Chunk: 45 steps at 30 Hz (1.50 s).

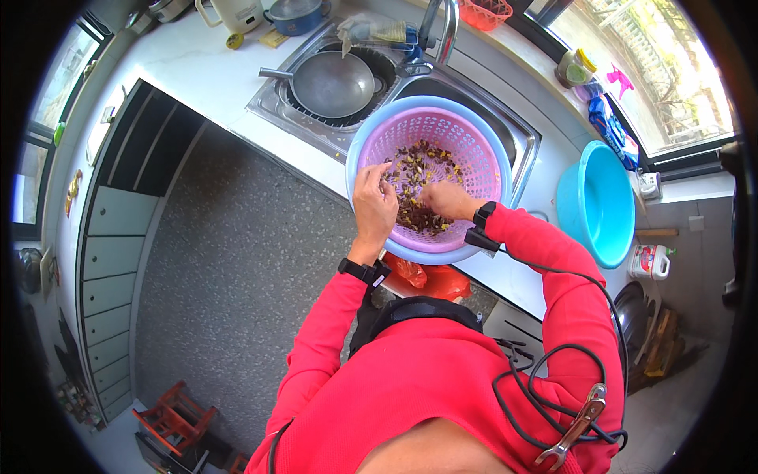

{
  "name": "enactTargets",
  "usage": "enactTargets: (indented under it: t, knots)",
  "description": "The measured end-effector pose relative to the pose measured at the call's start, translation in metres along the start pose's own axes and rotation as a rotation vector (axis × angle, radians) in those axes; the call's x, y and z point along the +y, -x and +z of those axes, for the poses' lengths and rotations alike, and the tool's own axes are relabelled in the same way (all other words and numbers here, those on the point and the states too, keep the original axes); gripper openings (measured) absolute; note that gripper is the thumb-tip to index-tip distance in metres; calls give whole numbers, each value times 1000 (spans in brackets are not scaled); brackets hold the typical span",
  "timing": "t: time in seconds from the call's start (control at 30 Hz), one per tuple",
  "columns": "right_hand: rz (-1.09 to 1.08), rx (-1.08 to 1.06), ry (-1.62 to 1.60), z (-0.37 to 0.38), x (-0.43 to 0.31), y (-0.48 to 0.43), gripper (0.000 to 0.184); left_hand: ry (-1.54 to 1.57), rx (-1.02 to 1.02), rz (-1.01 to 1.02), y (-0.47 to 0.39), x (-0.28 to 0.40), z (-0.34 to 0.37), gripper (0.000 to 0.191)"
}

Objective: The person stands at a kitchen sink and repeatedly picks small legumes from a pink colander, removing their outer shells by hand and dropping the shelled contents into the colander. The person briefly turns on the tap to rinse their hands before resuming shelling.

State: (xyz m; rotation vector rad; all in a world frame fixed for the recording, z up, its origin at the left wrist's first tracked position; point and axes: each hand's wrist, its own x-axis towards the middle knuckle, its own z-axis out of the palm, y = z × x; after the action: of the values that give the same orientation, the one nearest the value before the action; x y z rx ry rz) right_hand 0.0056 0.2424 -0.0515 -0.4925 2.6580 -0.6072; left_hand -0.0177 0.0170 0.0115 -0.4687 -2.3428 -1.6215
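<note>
A pink plastic colander point(474, 139) sits inside a light blue basin point(503, 160), over the sink's front edge. Small dark brown and yellow pieces of food point(423, 154) lie spread over the colander's bottom. My left hand point(376, 204) is at the left rim, its fingers bent and reaching inward; whether it pinches a piece does not show. Low inside the colander, at the right, my right hand point(448, 200) touches the pieces with curled fingers, and its fingertips are hidden.
A metal wok point(333, 84) rests in the left sink bowl point(385, 62), near the faucet point(445, 35). On the counter at the right stands a turquoise basin point(604, 201). Red plastic bags point(441, 283) are below the counter edge. A cable point(613, 308) runs along my right arm.
</note>
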Motion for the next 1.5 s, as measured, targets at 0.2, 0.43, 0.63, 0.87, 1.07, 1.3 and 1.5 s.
enactTargets:
  t: [0.2, 0.43, 0.63, 0.87, 1.07, 1.3, 1.5]
  knots:
    - [283, 377, -149, -48, -15, -8, 38, -10, -15, -1, 1, 0, -1, 37]
    - [283, 369, -149, -51, 3, -14, 18, -8, -20, -1, -1, -1, -1, 37]
    - [284, 354, -40, -27, 48, -48, 29, 16, -16, -26, -1, 1, -2, 37]
    - [172, 258, 126, 9, 9, -66, 36, 10, -1, -37, -3, 2, 0, 32]
    - [-302, -296, 56, 32, -32, -26, 33, 5, 8, -42, -2, 2, 1, 32]
    - [-10, -535, -201, 6, -15, 9, 28, -6, 23, 4, -1, 2, 0, 35]
    - [23, 72, -194, -16, -11, 2, 39, -11, 6, 12, 1, -1, 0, 35]
